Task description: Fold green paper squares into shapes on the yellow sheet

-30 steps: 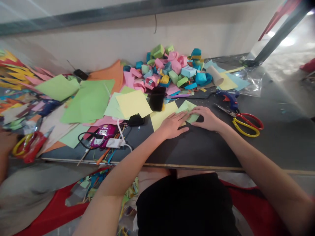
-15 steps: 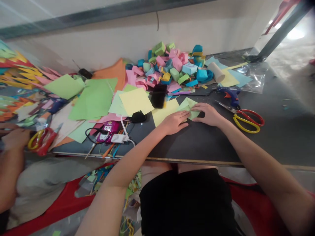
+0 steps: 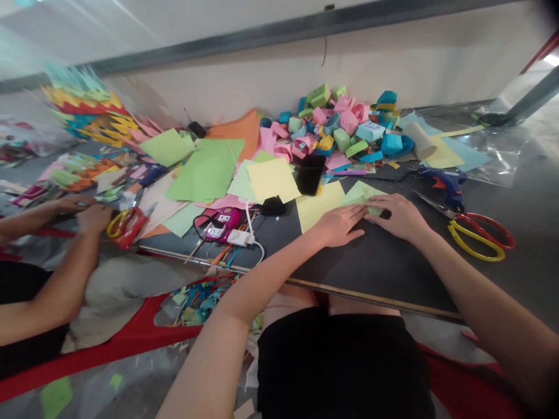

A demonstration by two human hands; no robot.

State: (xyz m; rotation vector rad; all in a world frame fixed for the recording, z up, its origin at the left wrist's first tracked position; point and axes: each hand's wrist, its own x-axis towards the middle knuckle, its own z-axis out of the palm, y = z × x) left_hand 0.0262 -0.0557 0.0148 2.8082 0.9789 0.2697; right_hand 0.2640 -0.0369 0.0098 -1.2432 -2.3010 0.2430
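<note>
A light green sheet of paper (image 3: 363,191) lies partly folded on the dark table, overlapping the right side of a pale yellow sheet (image 3: 322,203). My left hand (image 3: 343,226) rests flat at the near edge of the green paper, fingers stretched out and thumb apart. Opposite it, my right hand (image 3: 400,215) curves over the paper's right part, fingertips and thumb on it. Both sets of fingertips almost meet and hide the near part of the paper. Right of my right hand lie scissors (image 3: 478,230) with red and yellow handles and a blue glue gun (image 3: 446,181).
Behind my hands are a black phone (image 3: 310,174), a heap of folded paper pieces (image 3: 334,125) and a cardboard tube (image 3: 421,139). Leftward are green sheets (image 3: 205,169), a purple power strip (image 3: 227,220), a second pair of scissors (image 3: 126,226) and a co-worker's hands (image 3: 89,212).
The camera view has swung left, so everything sits further right and more of the co-worker shows. My hands stay on the green paper; less of its near part shows now.
</note>
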